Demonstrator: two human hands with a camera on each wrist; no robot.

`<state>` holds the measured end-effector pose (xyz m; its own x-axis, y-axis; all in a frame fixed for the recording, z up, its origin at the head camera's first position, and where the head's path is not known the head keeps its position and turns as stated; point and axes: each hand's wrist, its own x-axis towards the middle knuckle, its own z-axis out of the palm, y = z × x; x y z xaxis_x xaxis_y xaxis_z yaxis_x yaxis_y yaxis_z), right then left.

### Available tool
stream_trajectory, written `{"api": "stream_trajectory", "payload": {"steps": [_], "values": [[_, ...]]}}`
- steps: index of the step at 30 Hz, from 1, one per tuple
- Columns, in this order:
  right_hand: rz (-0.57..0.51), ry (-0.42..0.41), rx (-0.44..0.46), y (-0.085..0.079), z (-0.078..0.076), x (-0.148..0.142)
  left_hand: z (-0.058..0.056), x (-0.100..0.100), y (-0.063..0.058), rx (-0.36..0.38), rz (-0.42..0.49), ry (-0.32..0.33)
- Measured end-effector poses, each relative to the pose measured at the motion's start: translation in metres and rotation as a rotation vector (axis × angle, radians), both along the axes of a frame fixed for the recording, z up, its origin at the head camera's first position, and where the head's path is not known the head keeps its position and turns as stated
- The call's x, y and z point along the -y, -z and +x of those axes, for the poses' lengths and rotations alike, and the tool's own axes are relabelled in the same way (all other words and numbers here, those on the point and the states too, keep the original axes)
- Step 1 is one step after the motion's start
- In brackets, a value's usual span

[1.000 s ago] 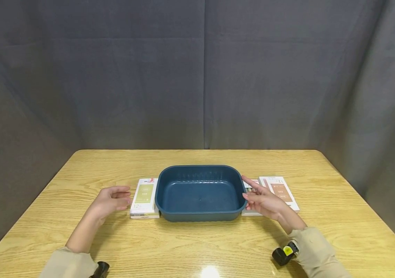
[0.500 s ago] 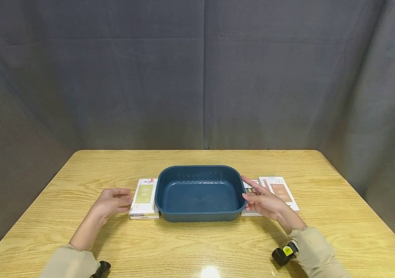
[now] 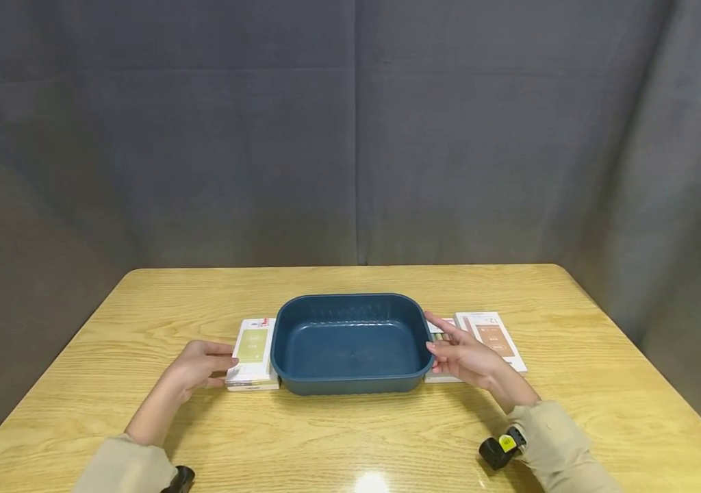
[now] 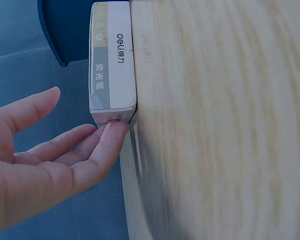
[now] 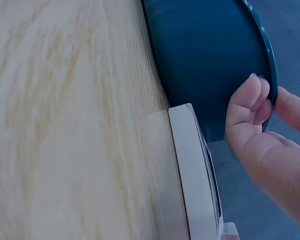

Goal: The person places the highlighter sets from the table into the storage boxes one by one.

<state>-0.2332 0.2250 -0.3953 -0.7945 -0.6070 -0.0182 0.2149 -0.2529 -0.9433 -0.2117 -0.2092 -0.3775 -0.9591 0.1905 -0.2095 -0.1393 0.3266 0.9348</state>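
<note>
A dark blue plastic basin (image 3: 350, 346) sits mid-table. My right hand (image 3: 470, 357) pinches its right rim, thumb on one side and curled fingers on the other, as the right wrist view shows of the basin wall (image 5: 210, 55). To the basin's left lies a white highlighter box (image 3: 253, 352) with a yellow-green label, its near edge printed in the left wrist view. My left hand (image 3: 202, 366) is at the box's left side. In the left wrist view its fingertips touch the end of the highlighter box (image 4: 121, 55), the thumb held apart from it.
Right of the basin lie a white box with a brown label (image 3: 493, 341) and a box with coloured pens showing (image 3: 439, 376), partly behind my right hand. Everything stands on a wooden table (image 3: 301, 445). A grey curtain (image 3: 233, 137) hangs behind it.
My left hand has moved slightly toward the highlighter box, and its fingertips now reach the box's side. My right hand stays at the basin's rim. The whole head view has shifted a little.
</note>
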Motion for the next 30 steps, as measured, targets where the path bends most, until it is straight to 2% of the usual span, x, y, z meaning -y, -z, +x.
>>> {"api": "stream_trajectory", "payload": {"steps": [8,14,17,23,30], "values": [[0.001,0.007,-0.001,0.0,-0.0001,0.0015,0.0008,-0.0016,0.0006,0.001,-0.045,-0.011],[0.01,0.014,-0.003,0.0005,0.0004,0.0017,0.0001,-0.0022,0.0038,0.01,-0.046,0.004],[0.014,0.015,0.001,0.0001,0.001,0.0018,-0.0001,-0.0028,0.0044,0.008,-0.076,0.004],[0.018,0.03,0.015,-0.0006,0.0019,0.0022,-0.0013,-0.0061,0.0042,0.003,-0.163,-0.03],[0.04,0.056,0.02,-0.0017,0.0021,0.003,-0.0014,-0.0097,0.005,0.011,-0.173,-0.063]]}}
